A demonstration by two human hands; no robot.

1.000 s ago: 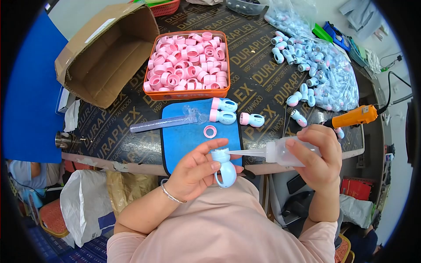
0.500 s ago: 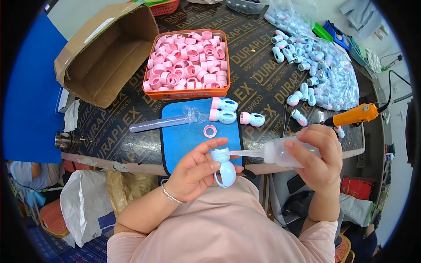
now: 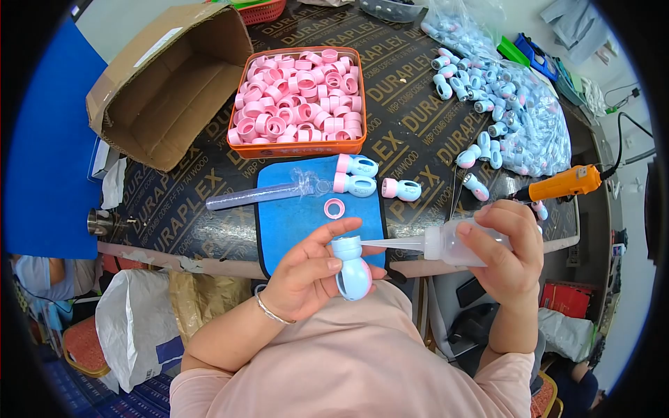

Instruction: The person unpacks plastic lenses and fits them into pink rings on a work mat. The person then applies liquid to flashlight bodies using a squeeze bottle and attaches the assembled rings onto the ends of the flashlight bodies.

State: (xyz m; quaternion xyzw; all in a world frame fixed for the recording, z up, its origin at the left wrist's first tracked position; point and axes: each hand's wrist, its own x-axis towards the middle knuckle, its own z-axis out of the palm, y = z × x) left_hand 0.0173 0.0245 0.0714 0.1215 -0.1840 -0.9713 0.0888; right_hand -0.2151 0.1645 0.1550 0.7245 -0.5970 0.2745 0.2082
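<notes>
Between its thumb and fingers my left hand [image 3: 306, 268] holds a light blue plastic toy part [image 3: 354, 277], its round collar end up and a pink patch on its side. My right hand [image 3: 507, 251] is wrapped round a translucent squeeze bottle [image 3: 456, 244] lying sideways. The bottle's long thin nozzle [image 3: 394, 244] reaches to the collar of the blue part. Just beyond, a loose pink ring [image 3: 334, 208] rests on the blue mat [image 3: 279, 240]. Blue parts with pink rings fitted [image 3: 359, 186] lie at the mat's upper right corner, and another such part [image 3: 401, 189] sits beside it.
An orange tray [image 3: 296, 150] full of pink rings stands behind the mat, next to an open cardboard box [image 3: 118, 104]. A bag of blue parts [image 3: 536, 132] spills at the right, near an orange-handled tool [image 3: 564, 184]. A clear tube [image 3: 244, 198] crosses the mat's left edge.
The blue part has turned in my left hand, so its pink patch shows instead of the loop opening. The bottle has shifted slightly right, its nozzle still at the collar.
</notes>
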